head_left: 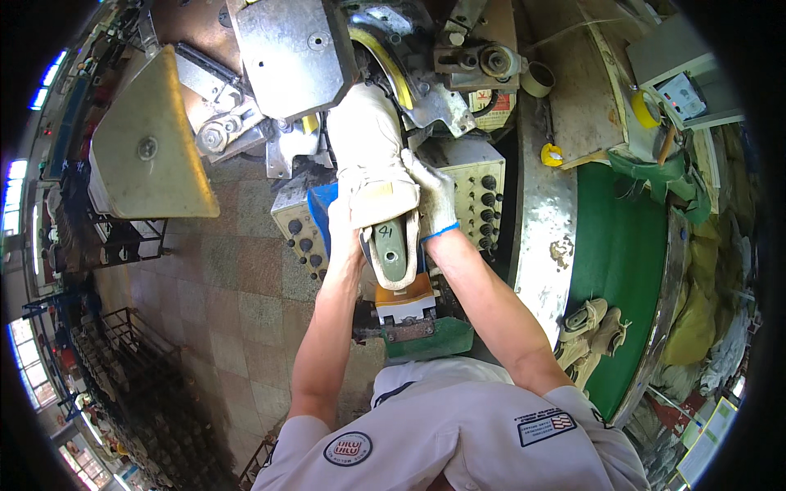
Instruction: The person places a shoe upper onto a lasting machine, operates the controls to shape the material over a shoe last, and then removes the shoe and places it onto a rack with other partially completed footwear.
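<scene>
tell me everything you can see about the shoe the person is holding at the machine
The shoe is a pale cream upper stretched over a grey-green last, sole side up, its toe pushed into the metal machine. The gloved right hand clasps its side and the bare left hand grips near the heel.

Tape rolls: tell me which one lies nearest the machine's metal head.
The beige tape roll, just right of the metal head; the yellow tape roll sits farther right by the grey box.
</scene>
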Demonstrator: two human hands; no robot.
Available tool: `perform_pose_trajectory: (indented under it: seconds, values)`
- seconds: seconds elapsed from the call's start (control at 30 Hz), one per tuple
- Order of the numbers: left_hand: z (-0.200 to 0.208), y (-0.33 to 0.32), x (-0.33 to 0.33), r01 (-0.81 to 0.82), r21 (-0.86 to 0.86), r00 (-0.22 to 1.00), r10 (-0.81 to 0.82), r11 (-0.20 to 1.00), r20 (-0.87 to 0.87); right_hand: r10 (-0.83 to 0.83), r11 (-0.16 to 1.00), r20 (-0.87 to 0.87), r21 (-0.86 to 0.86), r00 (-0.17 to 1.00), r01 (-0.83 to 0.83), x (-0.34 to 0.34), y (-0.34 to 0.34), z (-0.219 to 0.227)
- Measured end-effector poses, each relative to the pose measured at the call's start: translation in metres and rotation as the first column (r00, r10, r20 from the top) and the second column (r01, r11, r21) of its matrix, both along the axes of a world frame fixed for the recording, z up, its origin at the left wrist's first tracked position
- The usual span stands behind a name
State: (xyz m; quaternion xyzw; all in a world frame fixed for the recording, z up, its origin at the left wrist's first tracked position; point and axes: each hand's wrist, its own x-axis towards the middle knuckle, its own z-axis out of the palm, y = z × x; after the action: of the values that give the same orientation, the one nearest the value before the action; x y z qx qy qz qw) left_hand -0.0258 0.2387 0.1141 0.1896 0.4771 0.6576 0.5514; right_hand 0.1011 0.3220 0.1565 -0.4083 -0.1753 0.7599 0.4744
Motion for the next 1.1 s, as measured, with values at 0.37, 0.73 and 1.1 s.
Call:
perform_pose_trajectory:
  seconds: [0.37,0.73,1.1]
  values:
    - [-0.025,0.004,0.005,-0.141,0.031,0.990,0.142,0.989,-0.013,-0.025,0.999,0.188,0.042,0.982,0.018,0.001,0.002,-0.015]
    - [-0.111,-0.154,0.024,-0.410,-0.390,0.726,0.037,0.824,-0.687,-0.152,0.983,0.184,0.129,0.971,0.129,0.231,-0.106,-0.053]
    - [-0.140,-0.140,0.012,-0.242,-0.401,0.549,-0.216,0.884,-0.807,-0.029,0.998,0.258,0.054,0.966,0.015,0.225,-0.121,-0.029]
